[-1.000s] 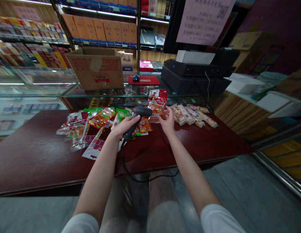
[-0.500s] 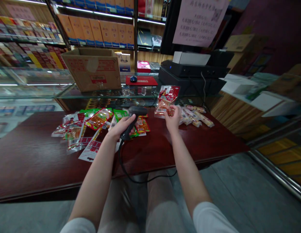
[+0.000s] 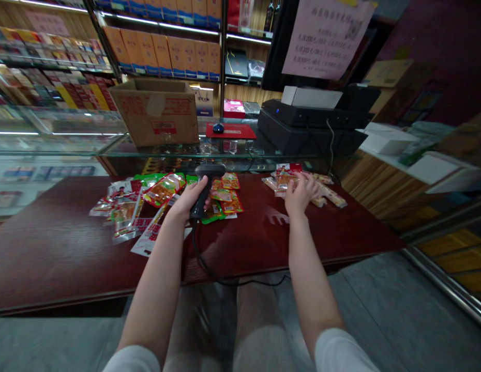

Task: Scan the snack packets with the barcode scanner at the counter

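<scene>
My left hand (image 3: pixel 192 199) is wrapped around the handle of a black barcode scanner (image 3: pixel 204 188), whose cable hangs down past the table's front edge. Under and beside the scanner lie small red and green snack packets (image 3: pixel 228 199). My right hand (image 3: pixel 301 192) is over the pile on the right, its fingers apart and slightly bent. Close to its fingertips a red-topped clear snack packet (image 3: pixel 284 181) rests on several wrapped snack sticks (image 3: pixel 333 195). Part of that packet is hidden behind the fingers.
More snack packets (image 3: pixel 122 212) lie heaped on the left of the dark red table (image 3: pixel 240 243). Behind it, a glass counter carries an open cardboard box (image 3: pixel 159 116), a mouse (image 3: pixel 218 128) on a red mat, and a black cash drawer (image 3: pixel 302 134) below a monitor.
My right hand has moved right and lowered the red-topped packet from upright onto the snack sticks, and its fingers have spread. My left hand still grips the scanner, now turned slightly.
</scene>
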A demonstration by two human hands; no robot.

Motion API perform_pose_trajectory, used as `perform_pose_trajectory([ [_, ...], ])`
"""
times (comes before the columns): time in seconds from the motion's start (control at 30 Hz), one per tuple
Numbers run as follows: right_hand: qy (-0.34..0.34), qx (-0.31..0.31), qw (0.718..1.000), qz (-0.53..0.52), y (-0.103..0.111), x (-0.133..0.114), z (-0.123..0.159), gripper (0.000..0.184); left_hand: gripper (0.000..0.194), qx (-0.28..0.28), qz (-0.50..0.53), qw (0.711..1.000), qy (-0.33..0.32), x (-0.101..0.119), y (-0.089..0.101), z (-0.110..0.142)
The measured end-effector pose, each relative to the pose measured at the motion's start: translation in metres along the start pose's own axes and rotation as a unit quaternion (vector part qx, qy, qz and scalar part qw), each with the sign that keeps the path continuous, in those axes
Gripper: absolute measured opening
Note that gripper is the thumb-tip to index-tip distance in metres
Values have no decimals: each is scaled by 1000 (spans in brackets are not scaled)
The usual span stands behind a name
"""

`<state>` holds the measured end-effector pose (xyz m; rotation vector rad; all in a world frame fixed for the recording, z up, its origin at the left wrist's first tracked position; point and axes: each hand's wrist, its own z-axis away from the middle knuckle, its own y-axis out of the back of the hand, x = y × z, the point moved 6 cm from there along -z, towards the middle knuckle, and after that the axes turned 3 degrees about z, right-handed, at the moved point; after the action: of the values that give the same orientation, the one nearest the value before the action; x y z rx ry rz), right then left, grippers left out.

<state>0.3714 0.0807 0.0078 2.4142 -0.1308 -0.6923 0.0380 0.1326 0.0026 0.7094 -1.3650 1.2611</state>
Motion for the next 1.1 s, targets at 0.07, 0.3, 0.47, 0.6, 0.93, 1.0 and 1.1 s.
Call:
perform_pose_trajectory([
  [0.07, 65, -54, 995, -51, -15, -28, 7, 33, 42, 4, 26, 1000, -15, 3, 5, -1],
  [0.3, -16, -378, 921, -90, -114, -101, 37, 59, 41, 28, 36, 999, -21, 7, 12, -1],
  [0.47, -73, -421, 904, -36, -148, -98, 30, 57, 38, 35, 53, 998, -12, 9, 13, 0],
  [0.6, -45, -440, 894, -67, -157, -90, 30, 37, 38, 44, 60, 997, 0, 10, 13, 0],
  [0.93, -27, -458, 887, 49, -141, -106, 34, 75, 38, 35, 48, 998, 1, 6, 8, 1],
  [1.0, -26, -460, 886, 53, -140, -105, 34, 64, 37, 39, 50, 998, -1, 6, 9, 0],
  [1.1, -23, -441, 896, 55, -137, -98, 31, 62, 35, 41, 53, 998, 0, 6, 11, -1],
])
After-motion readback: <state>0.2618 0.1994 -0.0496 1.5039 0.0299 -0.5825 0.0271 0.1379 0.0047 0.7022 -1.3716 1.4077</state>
